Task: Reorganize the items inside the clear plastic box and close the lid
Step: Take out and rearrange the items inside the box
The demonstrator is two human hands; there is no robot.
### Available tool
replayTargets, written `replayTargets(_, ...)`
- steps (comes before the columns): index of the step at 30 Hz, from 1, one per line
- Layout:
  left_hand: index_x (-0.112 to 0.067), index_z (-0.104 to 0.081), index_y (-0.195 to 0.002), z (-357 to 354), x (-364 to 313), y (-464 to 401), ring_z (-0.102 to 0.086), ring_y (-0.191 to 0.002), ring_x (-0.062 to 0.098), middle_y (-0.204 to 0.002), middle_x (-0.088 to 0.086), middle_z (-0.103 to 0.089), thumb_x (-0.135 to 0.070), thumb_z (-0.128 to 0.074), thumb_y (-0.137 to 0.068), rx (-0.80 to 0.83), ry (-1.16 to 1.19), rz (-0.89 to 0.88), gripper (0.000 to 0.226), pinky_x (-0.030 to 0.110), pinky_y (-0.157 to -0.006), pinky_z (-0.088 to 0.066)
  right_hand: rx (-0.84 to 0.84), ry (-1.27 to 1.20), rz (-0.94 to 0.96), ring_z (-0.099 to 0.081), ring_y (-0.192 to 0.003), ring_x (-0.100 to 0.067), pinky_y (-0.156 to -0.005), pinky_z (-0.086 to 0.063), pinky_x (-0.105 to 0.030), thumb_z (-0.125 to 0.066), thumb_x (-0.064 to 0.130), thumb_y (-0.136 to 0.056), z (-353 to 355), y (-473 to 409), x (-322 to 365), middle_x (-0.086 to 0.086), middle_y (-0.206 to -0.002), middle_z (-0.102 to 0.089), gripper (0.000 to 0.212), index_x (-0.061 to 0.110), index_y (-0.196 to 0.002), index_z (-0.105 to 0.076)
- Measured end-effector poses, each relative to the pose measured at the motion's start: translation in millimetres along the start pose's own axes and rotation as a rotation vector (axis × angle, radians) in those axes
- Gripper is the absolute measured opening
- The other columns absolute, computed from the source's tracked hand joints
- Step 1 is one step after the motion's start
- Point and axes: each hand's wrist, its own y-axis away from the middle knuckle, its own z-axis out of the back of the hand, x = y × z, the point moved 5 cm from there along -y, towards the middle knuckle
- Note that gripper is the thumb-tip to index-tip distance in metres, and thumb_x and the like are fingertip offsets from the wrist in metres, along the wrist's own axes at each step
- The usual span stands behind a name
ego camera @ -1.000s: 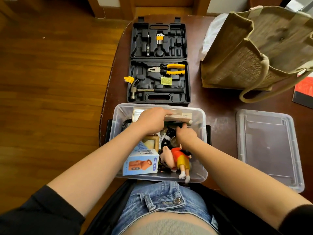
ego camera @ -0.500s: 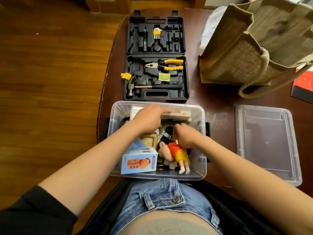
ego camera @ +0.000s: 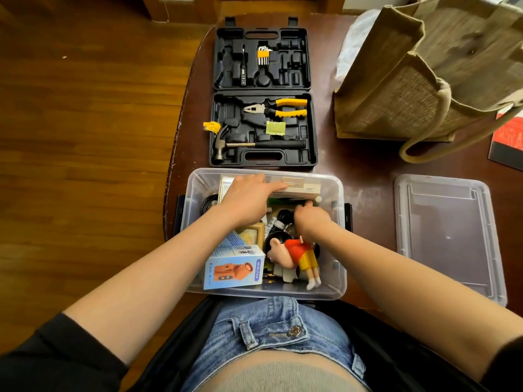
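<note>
The clear plastic box (ego camera: pixel 195 193) stands at the table's near edge, open and full. My left hand (ego camera: pixel 246 199) lies on a flat beige carton (ego camera: pixel 302 188) along the box's far wall, fingers stretched over it. My right hand (ego camera: pixel 311 219) reaches down into the middle of the box among black cables (ego camera: pixel 283 219), fingers curled around something hidden beneath it. A doll in a red shirt (ego camera: pixel 297 256) lies at the near right. A blue mini fan carton (ego camera: pixel 235 268) stands at the near left. The clear lid (ego camera: pixel 447 236) lies on the table to the right.
An open black tool case (ego camera: pixel 263 128) with pliers, hammer and hex keys sits just behind the box. A woven tote bag (ego camera: pixel 418 80) stands at the back right, a red and black book (ego camera: pixel 506 142) beside it. Wooden floor lies left of the table.
Both hands stay in the box. My right hand has sunk a little deeper among the cables, and the doll has shifted slightly.
</note>
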Motion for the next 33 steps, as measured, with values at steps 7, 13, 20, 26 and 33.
replayTargets(7,-0.037,-0.033,-0.145,-2,0,0,-0.047,-0.109,0.028,-0.113,0.009,-0.054,-0.013,-0.048,-0.094,0.014,0.032,-0.003,0.058,0.038,-0.087,-0.033,-0.024,-0.069,0.197,-0.056,-0.101,-0.031,-0.075,-0.044,-0.034,-0.059,0.012,-0.084,11,24,-3,-0.013,-0.117,-0.05,0.033,0.007,-0.115,-0.048)
replayTargets(13,-0.038,-0.03,-0.146,-5,0,3,-0.046,-0.11,0.025,-0.116,0.006,-0.052,-0.009,-0.045,-0.094,0.025,0.094,-0.015,0.062,0.037,-0.091,-0.034,0.023,-0.195,0.263,-0.054,-0.104,-0.028,-0.076,-0.041,-0.03,-0.064,0.018,-0.083,14,49,-8,-0.012,-0.118,-0.055,0.045,0.008,-0.122,-0.043)
replayTargets(20,-0.024,-0.057,-0.129,-3,-10,11,-0.054,-0.109,0.021,-0.12,0.002,-0.061,-0.006,-0.042,-0.094,-0.028,0.308,-0.087,0.041,0.032,-0.089,-0.043,0.098,-0.177,0.221,-0.052,-0.09,-0.026,-0.069,-0.038,-0.029,-0.059,0.017,-0.084,4,63,-5,-0.01,-0.107,-0.053,0.028,0.009,-0.11,-0.05)
replayTargets(26,-0.028,-0.057,-0.126,-35,-41,19,-0.055,-0.104,0.022,-0.121,0.002,-0.052,-0.038,-0.049,-0.094,0.358,0.019,-0.242,0.034,0.035,-0.082,-0.044,0.269,0.004,0.269,-0.047,-0.074,-0.025,-0.058,-0.036,-0.029,-0.056,0.014,-0.085,-9,70,7,-0.002,-0.069,-0.045,0.022,0.014,-0.067,-0.043)
replayTargets(33,-0.02,-0.067,-0.105,-36,-38,14,-0.056,-0.099,0.021,-0.107,0.002,-0.058,-0.029,-0.064,-0.087,0.268,0.13,-0.143,0.021,0.03,-0.075,-0.044,0.169,-0.03,0.198,-0.041,-0.062,-0.025,-0.048,-0.031,-0.026,-0.057,0.011,-0.084,-3,64,0,-0.003,-0.059,-0.039,0.034,0.014,-0.057,-0.037)
